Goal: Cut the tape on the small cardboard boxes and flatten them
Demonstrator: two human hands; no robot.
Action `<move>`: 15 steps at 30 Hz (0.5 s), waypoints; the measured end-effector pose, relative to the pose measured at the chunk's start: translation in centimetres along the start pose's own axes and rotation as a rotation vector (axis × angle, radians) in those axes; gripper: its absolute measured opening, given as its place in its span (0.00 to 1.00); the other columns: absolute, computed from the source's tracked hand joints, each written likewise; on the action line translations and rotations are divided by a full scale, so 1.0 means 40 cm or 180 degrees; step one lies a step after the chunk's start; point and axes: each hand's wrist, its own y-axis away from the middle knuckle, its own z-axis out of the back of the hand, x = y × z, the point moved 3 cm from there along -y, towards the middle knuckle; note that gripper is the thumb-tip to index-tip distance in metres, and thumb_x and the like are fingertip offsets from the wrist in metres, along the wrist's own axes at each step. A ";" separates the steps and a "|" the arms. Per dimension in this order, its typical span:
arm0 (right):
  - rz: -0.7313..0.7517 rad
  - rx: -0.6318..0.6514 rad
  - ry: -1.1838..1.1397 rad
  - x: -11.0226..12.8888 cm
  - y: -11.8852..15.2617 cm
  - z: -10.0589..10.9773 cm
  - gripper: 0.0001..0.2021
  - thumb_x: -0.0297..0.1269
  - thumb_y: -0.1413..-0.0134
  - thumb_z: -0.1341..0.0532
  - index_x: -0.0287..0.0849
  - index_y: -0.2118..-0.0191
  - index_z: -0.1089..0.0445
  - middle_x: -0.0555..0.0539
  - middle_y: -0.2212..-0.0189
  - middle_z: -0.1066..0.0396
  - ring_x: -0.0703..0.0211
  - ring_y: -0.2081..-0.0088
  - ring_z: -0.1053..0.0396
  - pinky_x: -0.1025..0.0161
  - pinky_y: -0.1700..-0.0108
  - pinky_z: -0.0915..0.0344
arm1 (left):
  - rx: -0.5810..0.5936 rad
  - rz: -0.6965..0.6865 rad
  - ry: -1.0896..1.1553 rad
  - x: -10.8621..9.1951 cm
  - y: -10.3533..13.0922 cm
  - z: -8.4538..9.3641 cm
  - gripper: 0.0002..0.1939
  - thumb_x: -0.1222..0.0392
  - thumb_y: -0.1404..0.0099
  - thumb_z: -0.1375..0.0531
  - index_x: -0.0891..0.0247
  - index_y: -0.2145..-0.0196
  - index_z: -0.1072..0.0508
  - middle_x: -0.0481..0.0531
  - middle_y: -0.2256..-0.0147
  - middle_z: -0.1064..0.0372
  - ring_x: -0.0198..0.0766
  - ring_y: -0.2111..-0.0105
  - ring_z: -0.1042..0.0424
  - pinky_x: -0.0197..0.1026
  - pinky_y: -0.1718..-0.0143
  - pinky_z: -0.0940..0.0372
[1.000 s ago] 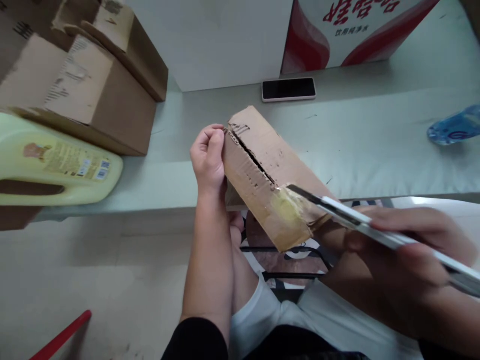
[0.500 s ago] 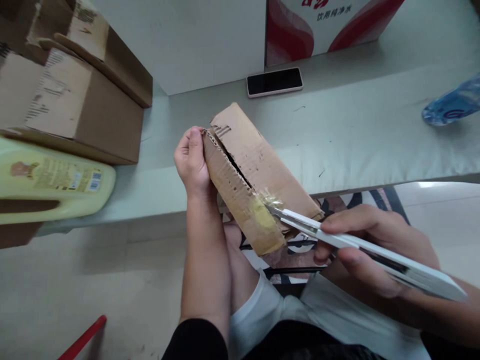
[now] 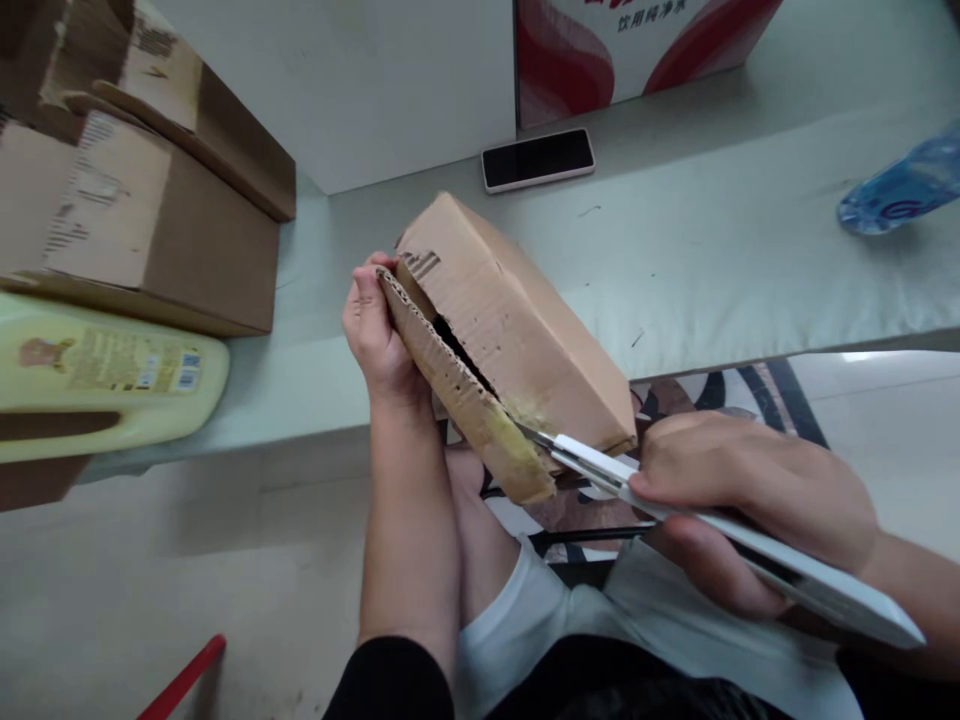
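A brown cardboard box [image 3: 517, 330] is held tilted over the table's front edge, with a dark slit running along its near face. My left hand [image 3: 375, 325] grips the box's flap at the upper left corner, thumb on top and fingers hidden behind the cardboard. In my right hand [image 3: 757, 490] is a white utility knife [image 3: 675, 510], wrapped by the fingers and thumb. Its blade tip touches the box at the lower end of the slit, beside a patch of yellowish tape [image 3: 517, 435].
A phone [image 3: 538, 160] lies before a white box with red print [image 3: 630, 60]. Several cardboard boxes [image 3: 210, 230] and a yellow jug [image 3: 135, 375] stand at left. A blue water bottle [image 3: 900, 190] lies at right. The pale tabletop [image 3: 720, 250] ends above my lap.
The flap has been pulled outward, so the slit gapes wider at its upper end. The box has turned, showing more of its right side. The knife has shifted slightly down and left.
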 end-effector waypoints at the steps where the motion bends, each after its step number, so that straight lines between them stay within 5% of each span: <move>1: -0.0017 -0.0049 -0.0039 -0.002 0.002 0.002 0.12 0.27 0.47 0.41 0.43 0.57 0.32 0.49 0.74 0.22 0.57 0.74 0.23 0.61 0.70 0.25 | 0.0023 -0.0023 0.0083 -0.003 0.002 -0.005 0.26 0.30 0.38 0.42 0.58 0.67 0.30 0.49 0.65 0.27 0.38 0.57 0.27 0.44 0.53 0.32; 9: -0.0084 -0.0161 -0.0330 0.013 0.013 -0.001 0.13 0.24 0.51 0.40 0.41 0.58 0.29 0.50 0.79 0.30 0.60 0.79 0.31 0.60 0.76 0.32 | -0.0033 -0.0136 0.0365 -0.007 -0.002 -0.011 0.23 0.36 0.44 0.33 0.59 0.69 0.27 0.47 0.71 0.31 0.35 0.66 0.31 0.41 0.59 0.34; 15: -0.0239 -0.0058 -0.0234 0.014 0.017 0.009 0.12 0.24 0.50 0.42 0.44 0.60 0.30 0.51 0.80 0.32 0.59 0.79 0.31 0.59 0.75 0.31 | -0.0140 -0.0118 0.0246 0.015 -0.016 0.001 0.30 0.28 0.41 0.41 0.58 0.73 0.42 0.49 0.65 0.35 0.36 0.61 0.30 0.45 0.52 0.33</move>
